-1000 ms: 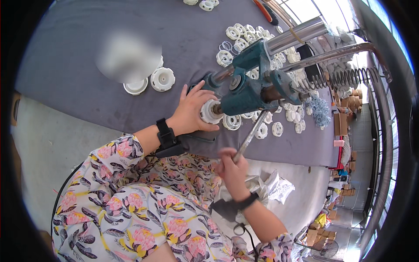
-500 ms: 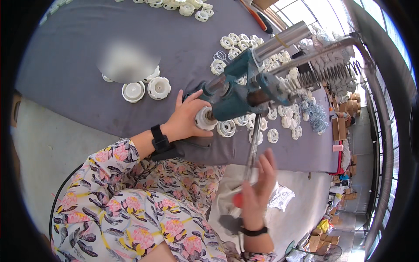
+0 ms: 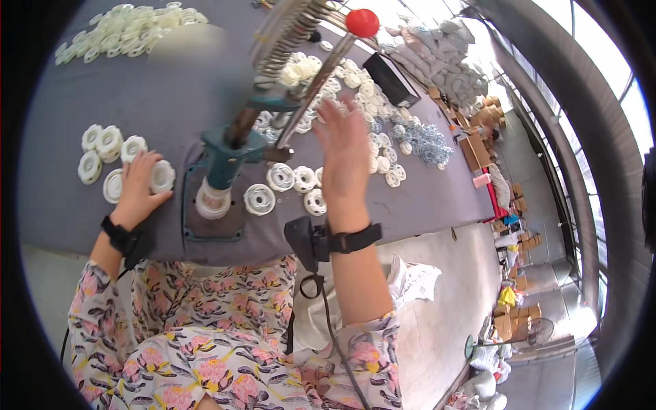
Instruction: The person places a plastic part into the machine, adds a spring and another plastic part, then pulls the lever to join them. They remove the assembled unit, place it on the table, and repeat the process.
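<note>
My left hand (image 3: 140, 186) is at the left of the table, its thumb and fingers curved round the edge of a white round plastic part (image 3: 163, 177). Several similar white parts (image 3: 108, 143) lie beside it. To its right stands a green hand press (image 3: 232, 154), with another white round part (image 3: 213, 202) under its ram on the base plate. My right hand (image 3: 344, 154) is raised to the right of the press, fingers apart and somewhat blurred, holding nothing. Beyond it, the metal lever slants up to a red ball knob (image 3: 362, 23), apart from the hand.
White round parts with metal rings (image 3: 260, 199) lie right of the press. Clear bluish rings (image 3: 424, 142) are heaped farther right, near a black box (image 3: 391, 80). A pile of pale rings (image 3: 123, 31) lies at the far left. A grey cloth (image 3: 396, 198) covers the table.
My left hand has left the part at the press and moved left to the loose parts. My right hand has risen from the lowered lever, and the red knob is now high up. The view has shifted.
</note>
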Tool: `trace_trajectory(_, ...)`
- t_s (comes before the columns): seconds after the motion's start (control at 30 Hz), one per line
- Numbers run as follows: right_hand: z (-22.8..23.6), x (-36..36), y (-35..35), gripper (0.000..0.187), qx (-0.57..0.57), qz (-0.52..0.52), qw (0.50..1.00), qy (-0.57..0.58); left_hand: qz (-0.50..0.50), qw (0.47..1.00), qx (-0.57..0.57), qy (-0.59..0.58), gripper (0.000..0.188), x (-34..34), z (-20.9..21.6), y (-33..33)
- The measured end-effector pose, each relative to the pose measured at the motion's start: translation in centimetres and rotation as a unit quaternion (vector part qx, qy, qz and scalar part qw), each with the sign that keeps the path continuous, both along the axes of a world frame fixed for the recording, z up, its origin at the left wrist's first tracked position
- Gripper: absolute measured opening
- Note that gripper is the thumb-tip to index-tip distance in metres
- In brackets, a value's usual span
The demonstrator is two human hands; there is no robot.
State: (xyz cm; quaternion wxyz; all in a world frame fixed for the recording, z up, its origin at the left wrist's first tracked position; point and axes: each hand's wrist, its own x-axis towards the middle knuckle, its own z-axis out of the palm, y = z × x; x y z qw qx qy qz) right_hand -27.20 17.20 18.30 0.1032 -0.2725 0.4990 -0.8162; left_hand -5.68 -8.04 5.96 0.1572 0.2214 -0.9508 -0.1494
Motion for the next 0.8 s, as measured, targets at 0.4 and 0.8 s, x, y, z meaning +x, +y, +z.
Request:
trace_trajectory(0.4, -20.3, -17.8, 17.5, 0.061, 0.574, -0.359, 0.723, 0.138, 0.064, 0.994, -0.075, 0.055, 0.068, 5.9, 4.4, 1.6)
trace_trajectory(0.8, -20.7, -24.0, 16.9, 0.063, 0.69, -0.209, 0.619, 0.311, 0.092, 0.981, -0.157, 0.065, 0.037, 9.7, 1.1, 7.1)
